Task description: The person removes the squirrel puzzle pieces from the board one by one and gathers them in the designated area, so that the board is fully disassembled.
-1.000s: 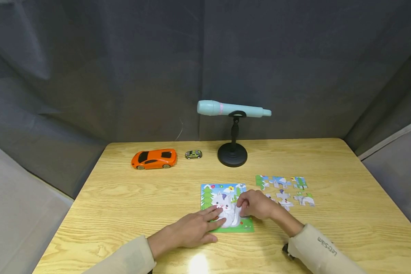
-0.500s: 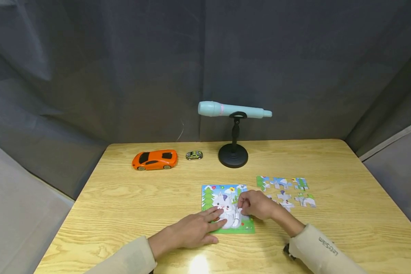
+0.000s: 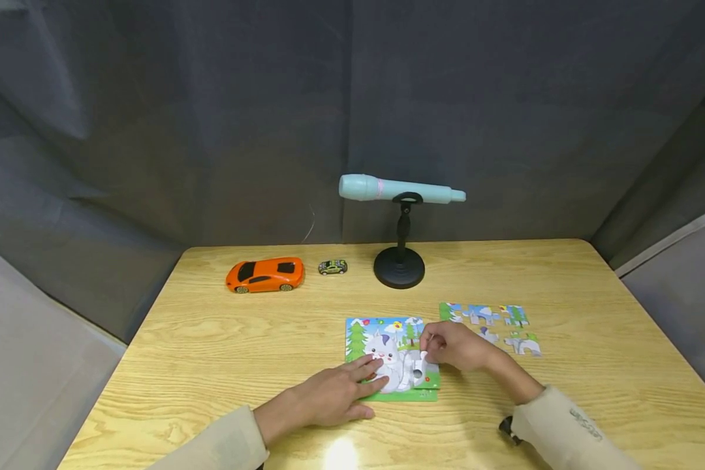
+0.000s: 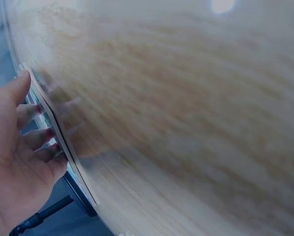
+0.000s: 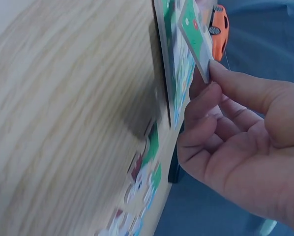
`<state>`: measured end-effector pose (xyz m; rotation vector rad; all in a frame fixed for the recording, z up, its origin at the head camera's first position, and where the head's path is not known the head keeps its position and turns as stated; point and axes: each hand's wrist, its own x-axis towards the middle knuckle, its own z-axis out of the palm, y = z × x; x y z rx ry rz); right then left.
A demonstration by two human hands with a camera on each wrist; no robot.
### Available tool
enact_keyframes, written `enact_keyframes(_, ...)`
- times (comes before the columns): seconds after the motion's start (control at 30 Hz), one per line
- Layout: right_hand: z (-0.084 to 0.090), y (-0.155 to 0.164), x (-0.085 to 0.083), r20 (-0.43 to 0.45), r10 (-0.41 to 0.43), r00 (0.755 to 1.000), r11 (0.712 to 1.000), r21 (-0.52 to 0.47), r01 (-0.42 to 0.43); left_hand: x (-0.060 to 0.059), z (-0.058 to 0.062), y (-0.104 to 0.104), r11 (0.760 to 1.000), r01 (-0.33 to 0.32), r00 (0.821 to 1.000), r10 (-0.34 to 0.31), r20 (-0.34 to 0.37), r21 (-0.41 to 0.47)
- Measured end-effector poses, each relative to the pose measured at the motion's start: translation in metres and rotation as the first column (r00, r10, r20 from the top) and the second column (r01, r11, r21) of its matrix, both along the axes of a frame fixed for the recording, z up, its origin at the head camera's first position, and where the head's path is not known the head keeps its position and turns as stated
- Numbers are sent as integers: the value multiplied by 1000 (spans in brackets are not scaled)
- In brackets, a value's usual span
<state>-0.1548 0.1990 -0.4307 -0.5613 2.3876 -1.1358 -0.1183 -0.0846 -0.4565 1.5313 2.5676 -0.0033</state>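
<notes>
Puzzle board [image 3: 382,356], printed with a white cat, lies flat on the wooden table [image 3: 211,339] and serves as the reference for all positions below. The left hand [image 3: 329,395] rests at the board's near-left corner with its fingers straight and flat on the picture, a placement that appears to hold the board from sliding. The right hand [image 3: 455,346] sits at the board's right edge and pinches a puzzle piece [image 3: 425,372] between thumb and fingertips; the piece is tilted up off the board's lower-right corner (the right wrist view shows it raised at an angle, its green face outward). Loose pieces [image 3: 493,323] lie in a small group to the right of the board, close to the working hand. Behind the board stands a black stand [image 3: 399,264] carrying a light-blue toy microphone [image 3: 399,188]. Behind and left of the board are a small toy car [image 3: 332,266] and, further left, an orange toy car [image 3: 264,274]. Dark grey fabric [image 3: 211,117] encloses the table on all visible sides.
</notes>
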Motion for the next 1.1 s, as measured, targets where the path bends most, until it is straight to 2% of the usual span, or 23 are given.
enact_keyframes(0.2, 3, 17, 1, 9, -15, 1000, 1000, -7, 15, 0, 0, 0, 1000, 1, 1000, -1, 1, 1)
enact_keyframes(0.37, 3, 41, 2, -2, -16, 1000, 1000, -23, 15, 0, -2, 1, 1000, 0, 1000, 0, 23, 4)
enact_keyframes(0.6, 9, 72, 7, 9, -36, 999, 997, -67, 37, -1, -2, 0, 1000, -1, 1000, 1, 19, -2)
enact_keyframes(0.73, 12, 86, 9, 11, -46, 999, 997, -62, 47, -1, -2, 0, 1000, -6, 1000, 7, 28, -1)
enact_keyframes(0.97, 7, 112, 12, -1, -33, 999, 999, -32, 33, 0, 0, 1, 1000, -10, 999, 10, 32, 4)
enact_keyframes(1.1, 3, 126, 14, 37, -43, 998, 999, 4, 43, -1, 0, 1, 1000, -9, 999, 9, 39, 6)
